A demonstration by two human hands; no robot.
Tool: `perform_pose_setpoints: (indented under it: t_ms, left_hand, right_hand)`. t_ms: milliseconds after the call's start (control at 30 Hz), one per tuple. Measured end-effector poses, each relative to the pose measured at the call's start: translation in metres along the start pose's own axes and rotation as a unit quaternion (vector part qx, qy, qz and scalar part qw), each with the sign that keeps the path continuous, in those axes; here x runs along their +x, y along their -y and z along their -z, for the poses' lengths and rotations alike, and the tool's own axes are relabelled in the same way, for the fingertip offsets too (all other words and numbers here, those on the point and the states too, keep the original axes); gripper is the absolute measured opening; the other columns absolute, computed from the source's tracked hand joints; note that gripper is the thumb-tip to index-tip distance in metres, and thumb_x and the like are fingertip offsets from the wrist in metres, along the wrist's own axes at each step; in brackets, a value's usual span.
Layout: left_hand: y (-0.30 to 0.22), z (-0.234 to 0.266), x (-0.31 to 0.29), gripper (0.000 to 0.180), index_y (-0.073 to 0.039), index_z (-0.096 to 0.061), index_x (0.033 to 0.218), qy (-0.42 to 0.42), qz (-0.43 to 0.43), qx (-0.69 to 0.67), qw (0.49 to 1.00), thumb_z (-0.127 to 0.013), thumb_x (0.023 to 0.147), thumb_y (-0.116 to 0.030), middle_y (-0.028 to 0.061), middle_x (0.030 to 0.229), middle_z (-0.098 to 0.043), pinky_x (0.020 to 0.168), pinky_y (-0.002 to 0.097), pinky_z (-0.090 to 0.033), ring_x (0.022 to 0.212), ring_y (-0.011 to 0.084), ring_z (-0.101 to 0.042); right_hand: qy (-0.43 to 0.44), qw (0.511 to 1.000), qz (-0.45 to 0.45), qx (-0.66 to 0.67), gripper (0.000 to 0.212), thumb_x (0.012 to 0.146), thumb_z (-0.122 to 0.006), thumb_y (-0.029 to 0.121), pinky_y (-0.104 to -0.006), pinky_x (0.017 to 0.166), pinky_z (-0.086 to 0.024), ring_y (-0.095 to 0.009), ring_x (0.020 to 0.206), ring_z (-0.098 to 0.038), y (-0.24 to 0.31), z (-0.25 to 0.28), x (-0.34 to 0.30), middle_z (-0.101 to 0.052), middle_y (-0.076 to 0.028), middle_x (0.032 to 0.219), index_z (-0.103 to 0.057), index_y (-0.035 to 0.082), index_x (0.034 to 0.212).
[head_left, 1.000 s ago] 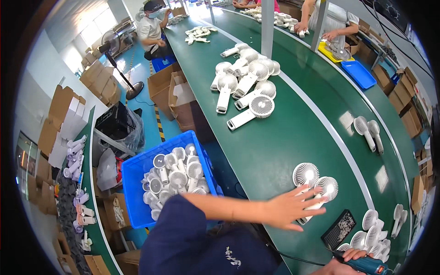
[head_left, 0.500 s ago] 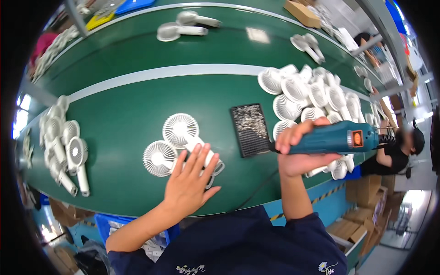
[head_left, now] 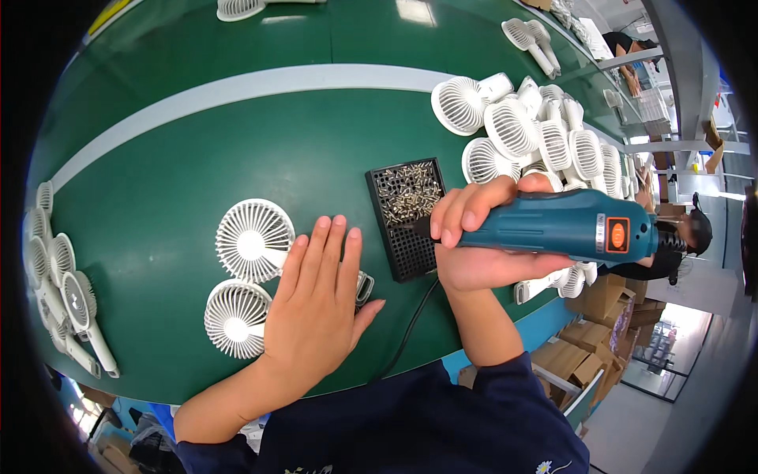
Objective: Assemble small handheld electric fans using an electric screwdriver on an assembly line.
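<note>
My right hand [head_left: 489,213] is wrapped round a teal electric screwdriver [head_left: 545,229], held almost level. Its dark tip reaches over the black perforated screw tray [head_left: 401,257], where many small metal screws [head_left: 408,192] lie in the upper part. Whether the tip touches a screw I cannot make out. My left hand [head_left: 316,304] lies flat with fingers stretched out, over the handles of two white handheld fans. The upper fan [head_left: 251,243] and the lower fan [head_left: 236,320] show their round grilles to the left of the hand; their handles are mostly hidden beneath it.
A heap of white fans [head_left: 509,130] covers the table's right side, and a smaller group [head_left: 77,300] sits at the left edge. A dark cable [head_left: 410,320] runs from near the tray to the front edge. More fans [head_left: 530,43] lie beyond the pale strip [head_left: 316,77].
The view has shifted closer and to the right. The screwdriver's tip has come from the tray's right edge to over its screws. My left hand stays over the two fans, now flatter across their handles.
</note>
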State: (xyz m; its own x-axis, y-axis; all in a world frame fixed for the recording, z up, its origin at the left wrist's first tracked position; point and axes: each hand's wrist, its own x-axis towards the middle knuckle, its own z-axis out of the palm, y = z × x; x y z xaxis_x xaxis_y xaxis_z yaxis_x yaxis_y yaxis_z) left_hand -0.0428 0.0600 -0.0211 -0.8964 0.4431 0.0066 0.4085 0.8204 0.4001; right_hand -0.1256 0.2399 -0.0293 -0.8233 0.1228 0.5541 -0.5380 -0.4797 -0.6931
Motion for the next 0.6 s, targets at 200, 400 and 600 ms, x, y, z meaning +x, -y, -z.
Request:
perform_pose_setpoints:
  t_ms: [200, 400, 600]
  left_hand:
    - [0.008, 0.004, 0.001, 0.062, 0.003, -0.048, 0.132, -0.042, 0.003, -0.103, 0.994, -0.07, 0.081, -0.025, 0.0173, 0.135, -0.052, 0.112, 0.0476, -0.029, 0.131, 0.0337, -0.044]
    - [0.012, 0.005, -0.003, 0.046, -0.007, -0.065, 0.114, -0.106, 0.01, -0.217, 0.97, -0.08, 0.073, -0.019, 0.0081, 0.127, -0.059, 0.109, 0.047, -0.029, 0.121, 0.0286, -0.054]
    - [0.016, 0.003, -0.005, 0.022, -0.01, -0.072, 0.089, -0.134, -0.04, -0.264, 0.954, -0.08, 0.069, -0.012, 0.0047, 0.125, -0.062, 0.11, 0.0478, -0.026, 0.119, 0.0244, -0.056]
  right_hand:
    - [-0.018, 0.996, -0.035, 0.076, 0.088, 0.077, -0.038, 0.086, -0.0333, 0.042, -0.045, -0.019, 0.046, -0.051, 0.017, -0.005, -0.001, -0.054, -0.009, 0.071, -0.04, 0.012, 0.124]
    - [-0.01, 0.991, -0.068, 0.114, 0.073, 0.089, -0.039, 0.073, -0.0373, 0.045, -0.044, -0.023, 0.051, -0.052, 0.057, -0.036, -0.005, -0.053, -0.01, 0.077, -0.039, 0.015, 0.134]
    - [-0.005, 0.994, -0.068, 0.082, 0.061, 0.094, -0.04, 0.064, -0.0249, 0.033, -0.042, -0.012, 0.04, -0.046, 0.05, -0.049, -0.012, -0.049, -0.003, 0.069, -0.041, 0.01, 0.122]
